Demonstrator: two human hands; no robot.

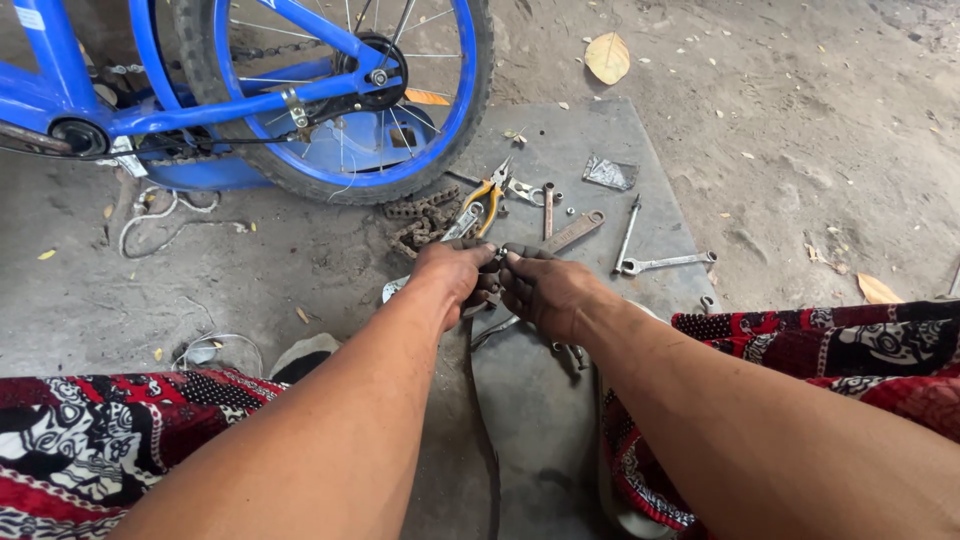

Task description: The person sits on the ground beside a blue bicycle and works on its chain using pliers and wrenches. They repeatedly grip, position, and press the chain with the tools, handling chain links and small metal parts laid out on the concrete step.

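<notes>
My left hand (pixel 455 272) and my right hand (pixel 545 290) meet over a grey metal sheet (pixel 530 400) on the ground, both greasy, fingertips pinching a small dark part (pixel 500 257) between them. A dark strap or chain length (pixel 483 420) hangs from the hands toward me. Just beyond the hands lie yellow-handled pliers (pixel 483 200), a rusty chain pile (pixel 420 222) and a flat wrench (pixel 572 232).
A blue bicycle's rear wheel (pixel 340 100) stands at the far left. Spanners (pixel 665 263) and a thin tool (pixel 628 232) lie on the sheet's right side. My knees in red patterned cloth (pixel 820 345) flank the hands. Dirt ground with dry leaves (pixel 607 57) surrounds it.
</notes>
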